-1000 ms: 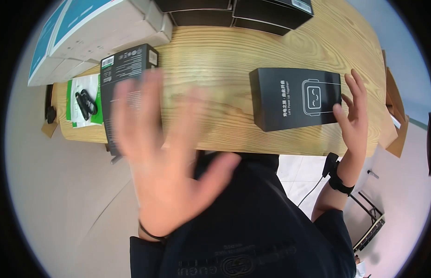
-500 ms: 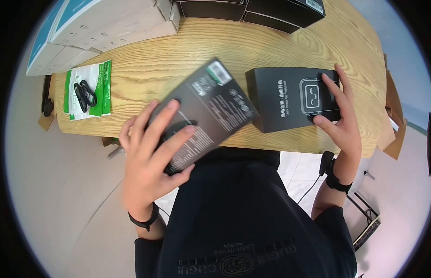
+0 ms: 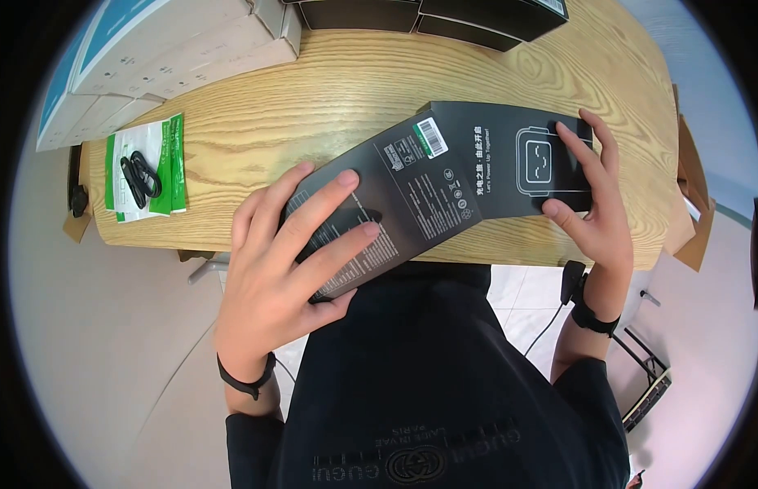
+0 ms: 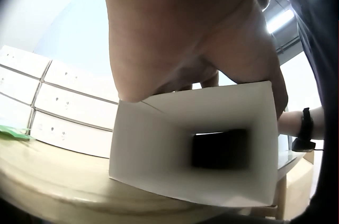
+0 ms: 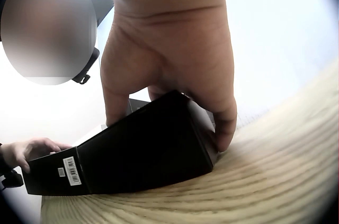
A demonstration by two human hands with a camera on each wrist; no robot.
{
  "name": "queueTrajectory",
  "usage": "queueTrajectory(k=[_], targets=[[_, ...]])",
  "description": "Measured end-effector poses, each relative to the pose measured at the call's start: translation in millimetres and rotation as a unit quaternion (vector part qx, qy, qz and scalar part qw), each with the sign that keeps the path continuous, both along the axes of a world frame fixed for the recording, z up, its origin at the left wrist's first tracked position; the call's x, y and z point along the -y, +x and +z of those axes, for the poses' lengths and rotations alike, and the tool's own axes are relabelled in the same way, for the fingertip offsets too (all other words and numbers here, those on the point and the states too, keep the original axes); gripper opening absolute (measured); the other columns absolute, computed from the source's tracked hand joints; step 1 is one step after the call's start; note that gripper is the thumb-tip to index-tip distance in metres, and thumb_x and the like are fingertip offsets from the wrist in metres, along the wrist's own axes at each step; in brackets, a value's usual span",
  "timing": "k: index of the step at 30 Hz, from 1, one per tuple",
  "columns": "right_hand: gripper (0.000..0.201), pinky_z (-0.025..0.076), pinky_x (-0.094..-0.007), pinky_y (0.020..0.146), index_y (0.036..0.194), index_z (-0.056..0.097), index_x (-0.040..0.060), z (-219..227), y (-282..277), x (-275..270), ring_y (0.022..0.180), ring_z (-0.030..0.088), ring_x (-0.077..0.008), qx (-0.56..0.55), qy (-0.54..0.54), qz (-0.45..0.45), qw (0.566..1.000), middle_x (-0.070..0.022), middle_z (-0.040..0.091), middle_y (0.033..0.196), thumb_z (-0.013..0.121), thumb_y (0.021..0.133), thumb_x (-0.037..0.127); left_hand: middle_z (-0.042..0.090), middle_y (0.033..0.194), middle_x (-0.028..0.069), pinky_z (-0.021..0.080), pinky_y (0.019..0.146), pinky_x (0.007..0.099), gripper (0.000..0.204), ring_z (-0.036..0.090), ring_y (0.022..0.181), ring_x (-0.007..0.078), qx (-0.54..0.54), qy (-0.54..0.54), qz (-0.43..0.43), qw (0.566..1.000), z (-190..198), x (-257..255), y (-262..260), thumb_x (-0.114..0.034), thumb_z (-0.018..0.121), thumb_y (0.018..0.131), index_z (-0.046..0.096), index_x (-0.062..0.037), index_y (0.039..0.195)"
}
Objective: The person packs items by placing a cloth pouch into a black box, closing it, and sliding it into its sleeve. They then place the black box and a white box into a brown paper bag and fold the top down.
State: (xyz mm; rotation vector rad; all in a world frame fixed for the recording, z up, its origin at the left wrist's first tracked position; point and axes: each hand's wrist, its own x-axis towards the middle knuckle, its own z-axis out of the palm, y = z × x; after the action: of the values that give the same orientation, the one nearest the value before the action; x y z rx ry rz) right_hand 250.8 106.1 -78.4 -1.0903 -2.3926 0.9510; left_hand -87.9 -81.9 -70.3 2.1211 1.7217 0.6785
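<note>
In the head view my left hand [image 3: 269, 265] holds a black printed box sleeve [image 3: 420, 196], fingers spread over its top and thumb at its near side. The left wrist view looks into its open end: white inner walls [image 4: 153, 152], and a dark patch at the far end. My right hand [image 3: 599, 220] grips a black box [image 3: 497, 159] with a line-drawn face, thumb on the near side and fingers on the far side. The sleeve lies at an angle, its right end overlapping the box's left end. The right wrist view shows the box [image 5: 143, 152] low over the wood.
White and blue boxes [image 3: 183, 49] are stacked at the back left, black boxes [image 3: 477, 28] at the back. A green and white packet [image 3: 171, 163] with a coiled black cable [image 3: 141, 179] lies on the left of the table [image 3: 257, 122]. Cardboard [image 3: 693, 220] stands beyond the right edge.
My left hand took the sleeve from the table's left side and swung it right, up to the other box. My right hand shifted left from the box's end to grip across it.
</note>
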Motion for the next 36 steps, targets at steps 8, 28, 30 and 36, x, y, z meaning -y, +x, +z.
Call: queueTrajectory(k=[8, 28, 30, 36], targets=[[0.081, 0.037, -0.0445, 0.114, 0.144, 0.061, 0.01, -6.7, 11.7, -6.8, 0.135, 0.046, -0.0335, -0.017, -0.054, 0.013, 0.998, -0.0139, 0.033, 0.156, 0.09, 0.074, 0.038, 0.053, 0.148, 0.0172, 0.038, 0.11, 0.0532, 0.087, 0.053, 0.131, 0.0393, -0.052, -0.004, 0.074, 0.996, -4.0, 4.5, -32.9, -0.018, 0.092, 0.045, 0.07, -0.0179, 0.13], [0.09, 0.045, -0.0382, 0.102, 0.158, 0.032, -0.0024, -2.7, -40.0, 46.8, 0.102, 0.06, -0.026, -0.091, -0.191, -0.011, 0.977, -0.0122, 0.06, 0.11, 0.081, 0.086, 0.019, 0.033, 0.152, 0.0236, 0.045, 0.107, 0.0493, 0.106, 0.041, 0.136, 0.0402, 0.121, 0.002, 0.174, 0.977, -21.7, 6.7, 7.7, -0.015, 0.095, 0.062, 0.042, -0.0074, 0.153], [0.09, 0.047, -0.038, 0.1, 0.158, 0.032, -0.0017, 8.8, -46.5, 53.0, 0.102, 0.061, -0.0275, -0.068, -0.217, -0.002, 0.974, -0.0135, 0.06, 0.11, 0.082, 0.086, 0.021, 0.034, 0.149, 0.0258, 0.039, 0.115, 0.0478, 0.099, 0.038, 0.141, 0.045, 0.139, -0.054, 0.197, 0.969, -15.4, 10.2, 2.4, -0.015, 0.09, 0.074, 0.035, -0.0024, 0.155], [0.101, 0.048, -0.0434, 0.102, 0.162, 0.018, -0.0023, 15.7, -68.5, 64.4, 0.12, 0.059, -0.0368, -0.008, -0.197, 0.096, 0.976, -0.0247, 0.054, 0.134, 0.081, 0.089, 0.028, 0.028, 0.155, 0.0318, 0.036, 0.118, 0.051, 0.105, 0.035, 0.144, 0.0501, 0.224, -0.145, 0.058, 0.962, -0.6, -11.3, 29.2, -0.028, 0.092, 0.075, 0.032, -0.0042, 0.158]])
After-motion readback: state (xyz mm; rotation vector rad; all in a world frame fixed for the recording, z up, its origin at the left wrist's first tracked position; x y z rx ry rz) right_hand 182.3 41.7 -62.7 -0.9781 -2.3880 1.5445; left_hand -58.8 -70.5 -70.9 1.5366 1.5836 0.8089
